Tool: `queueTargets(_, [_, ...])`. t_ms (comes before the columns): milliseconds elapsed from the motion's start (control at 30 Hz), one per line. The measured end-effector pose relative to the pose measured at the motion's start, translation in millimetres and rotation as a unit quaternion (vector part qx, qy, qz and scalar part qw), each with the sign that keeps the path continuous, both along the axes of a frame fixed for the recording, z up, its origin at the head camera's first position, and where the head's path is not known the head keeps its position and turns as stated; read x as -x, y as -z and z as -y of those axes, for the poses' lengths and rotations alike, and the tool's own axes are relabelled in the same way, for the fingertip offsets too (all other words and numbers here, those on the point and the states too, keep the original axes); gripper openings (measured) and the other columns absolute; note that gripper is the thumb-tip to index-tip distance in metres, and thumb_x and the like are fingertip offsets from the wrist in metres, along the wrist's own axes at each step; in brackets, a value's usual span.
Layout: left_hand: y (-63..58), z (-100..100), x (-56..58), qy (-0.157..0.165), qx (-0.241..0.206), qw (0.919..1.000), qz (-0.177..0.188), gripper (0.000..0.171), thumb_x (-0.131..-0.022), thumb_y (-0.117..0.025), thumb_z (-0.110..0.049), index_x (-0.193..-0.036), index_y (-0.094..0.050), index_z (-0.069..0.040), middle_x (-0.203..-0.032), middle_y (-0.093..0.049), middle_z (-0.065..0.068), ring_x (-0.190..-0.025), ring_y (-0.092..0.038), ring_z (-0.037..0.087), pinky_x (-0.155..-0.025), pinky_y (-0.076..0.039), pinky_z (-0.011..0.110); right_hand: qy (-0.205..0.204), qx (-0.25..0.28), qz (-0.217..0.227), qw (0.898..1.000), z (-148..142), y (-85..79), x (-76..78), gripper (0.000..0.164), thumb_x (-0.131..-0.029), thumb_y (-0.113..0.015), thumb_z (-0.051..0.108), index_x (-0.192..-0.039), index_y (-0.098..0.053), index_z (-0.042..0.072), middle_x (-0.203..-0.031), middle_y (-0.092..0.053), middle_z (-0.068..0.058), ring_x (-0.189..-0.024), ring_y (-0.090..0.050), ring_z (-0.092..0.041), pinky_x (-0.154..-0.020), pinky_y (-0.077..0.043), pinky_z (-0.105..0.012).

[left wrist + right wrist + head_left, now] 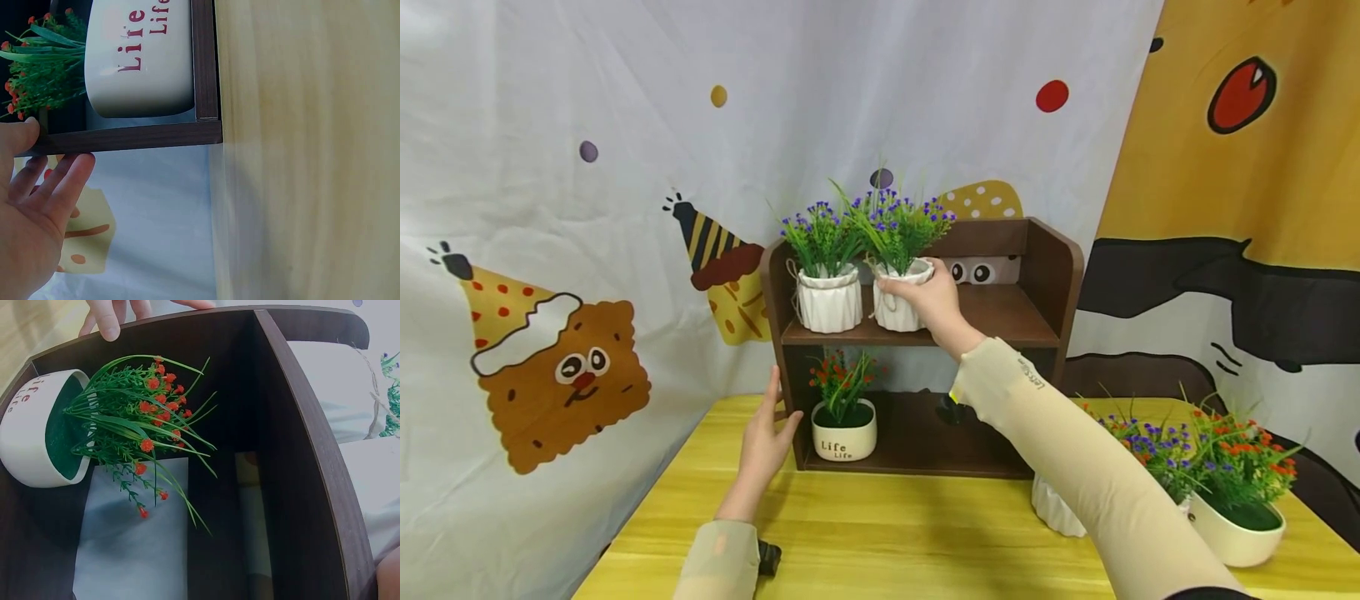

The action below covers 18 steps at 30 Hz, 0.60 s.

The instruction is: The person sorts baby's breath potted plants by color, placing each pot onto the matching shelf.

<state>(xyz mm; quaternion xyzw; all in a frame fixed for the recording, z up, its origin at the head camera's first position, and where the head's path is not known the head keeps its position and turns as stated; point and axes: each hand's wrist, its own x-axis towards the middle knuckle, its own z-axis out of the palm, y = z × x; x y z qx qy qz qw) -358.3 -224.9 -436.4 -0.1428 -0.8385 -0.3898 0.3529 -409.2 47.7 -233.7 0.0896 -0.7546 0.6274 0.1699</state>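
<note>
In the head view my right hand [936, 296] grips a white ribbed pot [897, 304] of purple flowers by its rim, on the upper level of a dark brown shelf [921, 337]. Close to its left stands a matching white pot [829, 298]. My left hand [763, 442] touches the shelf's left side panel. Its fingers are fairly straight, with the thumb at the front edge in the left wrist view. On the lower level sits a cream "Life" pot [844, 437] with red flowers. The right wrist view shows only a sliver of my right hand [389, 575].
The shelf stands on a yellow wood-grain table [880, 533]. At the right are a cream oval pot [1240, 533] with red-orange flowers and a white pot [1056, 508], partly behind my right sleeve. A printed cartoon curtain [550, 125] hangs behind.
</note>
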Motion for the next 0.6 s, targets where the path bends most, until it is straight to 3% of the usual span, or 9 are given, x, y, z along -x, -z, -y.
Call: queueTargets(600, [0.1,-0.2,1.2,0.001,0.0,1.0,-0.004,0.09,-0.087,-0.072,-0.003,-0.157,-0.019,-0.026,-0.13,-0.054,0.03,-0.09,-0.067,0.041,-0.074,-0.056,0.053,0.001,-0.015,-0.003,1.0,0.1,1.7,4.0,0.094,-0.071,-0.086,0.036,-0.146,-0.037,0.007,-0.133,-0.049,-0.013,-0.116,-0.051,-0.027,-0.097,-0.046,-0.039])
